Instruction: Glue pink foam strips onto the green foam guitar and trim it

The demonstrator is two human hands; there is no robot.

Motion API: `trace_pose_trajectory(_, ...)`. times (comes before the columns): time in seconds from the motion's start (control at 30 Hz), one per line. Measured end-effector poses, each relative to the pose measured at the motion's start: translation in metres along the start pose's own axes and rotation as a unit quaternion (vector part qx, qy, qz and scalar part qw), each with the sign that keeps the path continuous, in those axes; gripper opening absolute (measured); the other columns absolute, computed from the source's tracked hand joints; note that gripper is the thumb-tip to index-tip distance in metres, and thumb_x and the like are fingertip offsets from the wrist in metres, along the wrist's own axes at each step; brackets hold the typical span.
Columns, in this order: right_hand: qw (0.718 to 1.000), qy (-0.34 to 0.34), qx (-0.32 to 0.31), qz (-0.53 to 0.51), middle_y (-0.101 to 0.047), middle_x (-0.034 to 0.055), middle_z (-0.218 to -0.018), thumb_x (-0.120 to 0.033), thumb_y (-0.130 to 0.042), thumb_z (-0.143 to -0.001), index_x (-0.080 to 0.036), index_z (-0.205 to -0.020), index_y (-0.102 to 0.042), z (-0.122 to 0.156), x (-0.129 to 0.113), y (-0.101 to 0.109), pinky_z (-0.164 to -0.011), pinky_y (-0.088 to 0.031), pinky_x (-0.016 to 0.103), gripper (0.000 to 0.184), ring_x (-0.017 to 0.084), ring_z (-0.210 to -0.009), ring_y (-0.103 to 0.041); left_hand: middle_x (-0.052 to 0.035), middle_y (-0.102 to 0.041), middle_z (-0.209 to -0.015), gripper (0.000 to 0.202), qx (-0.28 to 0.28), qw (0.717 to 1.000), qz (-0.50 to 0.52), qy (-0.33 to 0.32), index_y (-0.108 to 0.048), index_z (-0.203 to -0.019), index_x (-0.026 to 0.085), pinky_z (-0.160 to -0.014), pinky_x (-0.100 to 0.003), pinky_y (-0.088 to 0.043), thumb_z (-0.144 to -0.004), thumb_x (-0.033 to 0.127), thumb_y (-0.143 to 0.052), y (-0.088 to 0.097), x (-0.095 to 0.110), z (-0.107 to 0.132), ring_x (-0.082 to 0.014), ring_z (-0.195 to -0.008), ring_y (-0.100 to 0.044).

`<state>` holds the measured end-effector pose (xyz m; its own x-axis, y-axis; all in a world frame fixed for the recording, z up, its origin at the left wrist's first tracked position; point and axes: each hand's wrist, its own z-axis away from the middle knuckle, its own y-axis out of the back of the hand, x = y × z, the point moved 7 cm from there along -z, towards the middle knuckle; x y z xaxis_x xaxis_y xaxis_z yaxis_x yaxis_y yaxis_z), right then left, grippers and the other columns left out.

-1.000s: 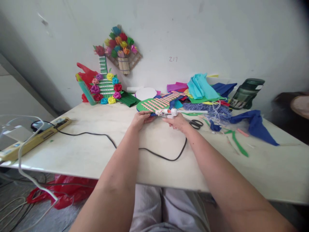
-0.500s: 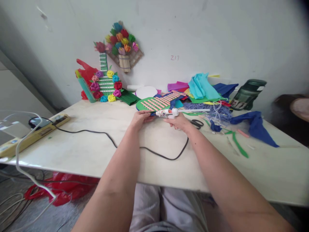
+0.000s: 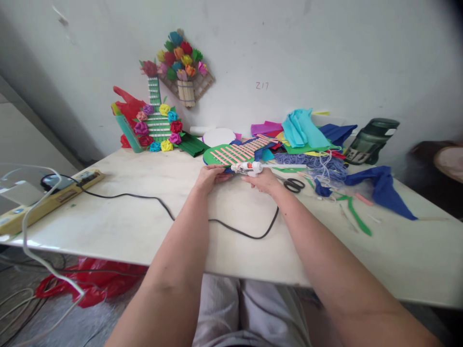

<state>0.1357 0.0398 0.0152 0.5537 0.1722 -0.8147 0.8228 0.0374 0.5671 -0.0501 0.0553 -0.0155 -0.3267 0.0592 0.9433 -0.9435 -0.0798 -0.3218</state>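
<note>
My right hand is closed around a white hot glue gun, a long white glue stick jutting from its back. The gun's nozzle points left, close to the fingertips of my left hand. Those fingers are closed on the near blue edge of a guitar-shaped craft, green with pink strips laid crosswise on it. Whether the nozzle touches that edge I cannot tell. Black-handled scissors lie just right of my right hand, and the gun's black cord loops over the table.
A flower-trimmed guitar craft leans on the wall beside a teal tube. Folded crepe paper, purple-blue shredded strands and a dark green bottle sit at right. A yellow power strip lies at left.
The glue gun and my right hand have shifted slightly left along the craft's near edge. My left hand keeps its place.
</note>
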Motion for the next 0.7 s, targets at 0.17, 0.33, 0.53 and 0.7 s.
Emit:
trace_pose_trajectory(0.17,0.999,0.020,0.003,-0.039,-0.052,-0.0037,-0.047,-0.028,-0.071,-0.069,-0.015,-0.072,-0.062,-0.003,0.008,0.003,-0.035,-0.036,0.017,0.017,0.007,-0.039,-0.047,-0.0132,-0.070,-0.067,0.015,0.001,1.000,0.000,-0.002,-0.063,-0.088,0.005,-0.070,-0.034,-0.058,-0.073,0.003,-0.060,0.001,0.001,-0.001,-0.0233,-0.064,-0.070)
trace_pose_trajectory(0.33,0.998,0.011,-0.015,-0.063,-0.050,-0.0045,-0.044,-0.028,-0.070,-0.069,-0.014,-0.070,-0.060,-0.003,0.013,0.006,-0.031,-0.031,0.017,0.018,0.006,-0.035,-0.042,-0.0137,-0.070,-0.068,0.017,-0.004,1.000,-0.002,0.000,-0.063,-0.090,0.005,-0.073,-0.035,-0.057,-0.072,0.003,-0.061,0.002,0.000,-0.002,-0.0245,-0.067,-0.071)
trace_pose_trajectory(0.53,0.997,0.019,-0.037,-0.064,-0.051,-0.0047,-0.044,-0.028,-0.070,-0.069,-0.014,-0.074,-0.061,-0.001,0.009,0.004,-0.030,-0.030,0.017,0.017,0.005,-0.034,-0.040,-0.0147,-0.070,-0.071,0.018,0.000,1.000,-0.006,0.001,-0.063,-0.089,0.004,-0.074,-0.036,-0.057,-0.071,0.004,-0.062,0.001,0.000,-0.001,-0.0244,-0.068,-0.071)
trace_pose_trajectory(0.7,0.997,0.014,-0.039,-0.064,-0.051,-0.0044,-0.045,-0.028,-0.070,-0.069,-0.014,-0.075,-0.061,-0.002,0.011,0.003,-0.030,-0.030,0.017,0.017,0.006,-0.034,-0.040,-0.0150,-0.070,-0.071,0.016,0.007,1.000,-0.014,-0.002,-0.063,-0.089,0.004,-0.073,-0.036,-0.057,-0.073,0.003,-0.059,0.001,0.001,-0.001,-0.0238,-0.067,-0.070)
